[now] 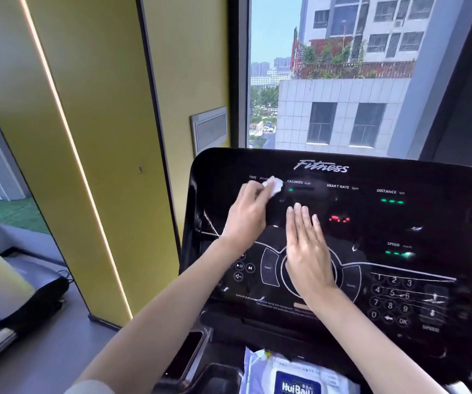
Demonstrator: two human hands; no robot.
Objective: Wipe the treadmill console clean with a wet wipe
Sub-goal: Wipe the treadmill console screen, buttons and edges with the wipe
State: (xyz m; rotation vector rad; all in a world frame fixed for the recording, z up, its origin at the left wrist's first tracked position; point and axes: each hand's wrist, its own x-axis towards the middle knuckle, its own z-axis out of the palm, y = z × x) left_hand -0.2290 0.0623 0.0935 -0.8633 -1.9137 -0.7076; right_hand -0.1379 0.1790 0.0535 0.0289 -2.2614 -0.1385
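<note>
Head view: left hand (247,214) pinches a crumpled white wet wipe (273,186); right hand (308,251), spread flat on the glossy black treadmill console (442,223), risks triggering buttons beneath it.

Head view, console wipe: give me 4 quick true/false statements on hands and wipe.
1. The left hand holds the wet wipe against the console. True.
2. The wipe sits over the number keypad. False: it is at the top, between the TIME and CALORIES labels.
3. The right hand is flat and open, holding nothing. True.
4. The wipes pack lies on top of the display. False: it sits below the console.
</note>
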